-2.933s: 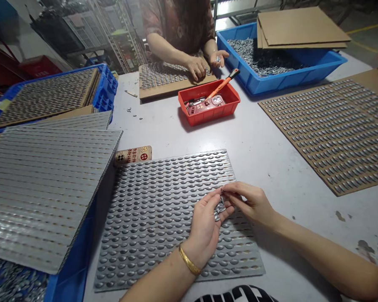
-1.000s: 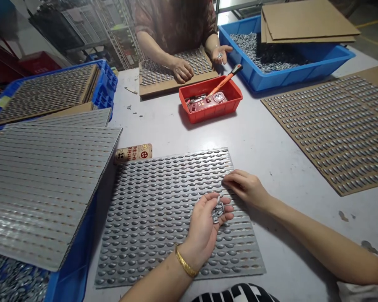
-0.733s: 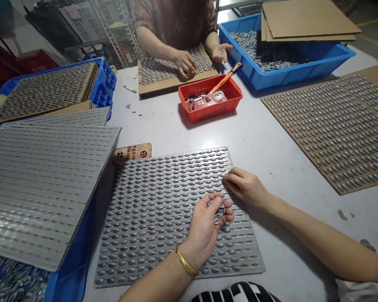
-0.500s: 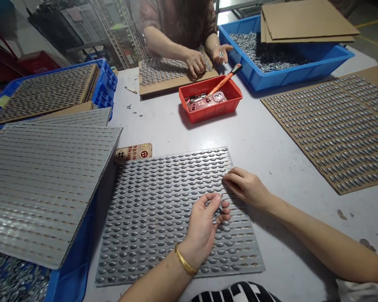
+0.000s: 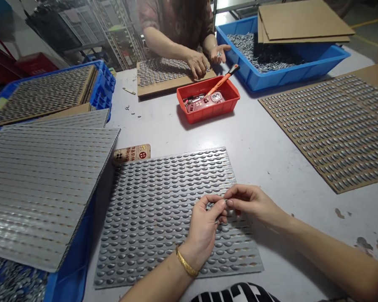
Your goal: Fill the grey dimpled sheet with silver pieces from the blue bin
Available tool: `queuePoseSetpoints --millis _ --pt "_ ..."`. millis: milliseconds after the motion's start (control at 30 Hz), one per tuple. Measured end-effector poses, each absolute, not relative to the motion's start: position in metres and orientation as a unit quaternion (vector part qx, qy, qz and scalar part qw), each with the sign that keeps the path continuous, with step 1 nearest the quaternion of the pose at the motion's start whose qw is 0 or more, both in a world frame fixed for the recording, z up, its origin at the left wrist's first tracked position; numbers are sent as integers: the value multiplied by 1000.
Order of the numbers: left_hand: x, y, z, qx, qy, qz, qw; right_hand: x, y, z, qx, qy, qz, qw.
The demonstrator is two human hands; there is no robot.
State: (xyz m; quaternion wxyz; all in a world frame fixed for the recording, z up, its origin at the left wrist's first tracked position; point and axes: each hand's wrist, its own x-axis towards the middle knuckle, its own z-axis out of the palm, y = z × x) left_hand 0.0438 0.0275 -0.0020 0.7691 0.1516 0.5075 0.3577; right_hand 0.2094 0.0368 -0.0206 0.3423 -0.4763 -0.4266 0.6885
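Head view: both hands meet over the right part of a grey slotted board (image 5: 228, 273) lying on the tabletop (image 5: 252, 142). The left hand (image 5: 204, 223) is curled around small metal pieces (image 5: 209, 206), its thumb folded over them, so only a few shiny edges show and their number cannot be told. The right hand (image 5: 258, 205) brings thumb and forefinger close together against the left thumb tip; whether a piece is pinched there is too small to tell. Oval metal pieces cover most of the board in rows, but the hands and left forearm hide some of its right and lower parts. A gold bracelet (image 5: 186, 262) circles the left wrist.

At left, tilted grey boards (image 5: 50, 184) hide much of a blue bin (image 5: 71, 256), which the bottom edge also cuts. A printed case (image 5: 132, 153) lies at the board's far-left corner. Jumbled small items in the red tray (image 5: 212, 113) are hard to make out around an orange-handled tool (image 5: 217, 86). Across the tabletop, a co-worker (image 5: 179, 25) is cropped above the chest; one hand obscures part of a cardboard sheet (image 5: 164, 90).
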Motion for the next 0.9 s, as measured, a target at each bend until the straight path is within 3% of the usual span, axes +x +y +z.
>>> queuePoseSetpoints --millis 200,367,533,733,900 --pt "45 28 -4 164 503 344 775 220 40 -17 -463 -520 652 300" --pt "43 29 0 96 518 369 766 228 53 -38 -483 -726 346 346" --pt "41 25 0 82 517 368 769 229 60 -57 -457 -823 190 279" --pt "42 24 0 99 502 357 781 228 61 -53 -441 -860 151 208" --pt "41 23 -1 112 500 359 780 232 64 -50 -435 -843 195 249"
